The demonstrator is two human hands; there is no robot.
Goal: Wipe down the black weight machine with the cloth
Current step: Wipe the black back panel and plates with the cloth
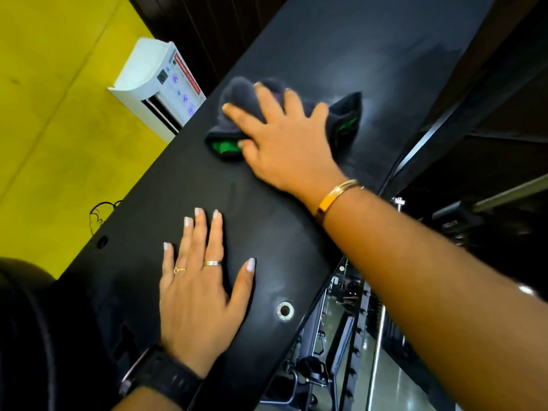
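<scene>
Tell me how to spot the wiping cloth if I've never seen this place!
Find the big black machine panel slanting across the picture. Near its upper middle, the right hand presses down on the cloth. It's the only soft, fuzzy thing there: dark grey with bright green peeking from its folds.

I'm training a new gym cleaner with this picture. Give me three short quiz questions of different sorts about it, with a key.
1. True or false: the left hand presses the cloth against the black panel.
2. Which wrist wears the gold bangle? A) left B) right C) neither
3. Fill in: the colour showing in the folds of the dark cloth is ____.

Key
1. False. The right hand lies spread over the cloth; the left hand rests flat and bare on the panel, apart from it.
2. B. The left wrist wears a black watch.
3. Green.
</scene>
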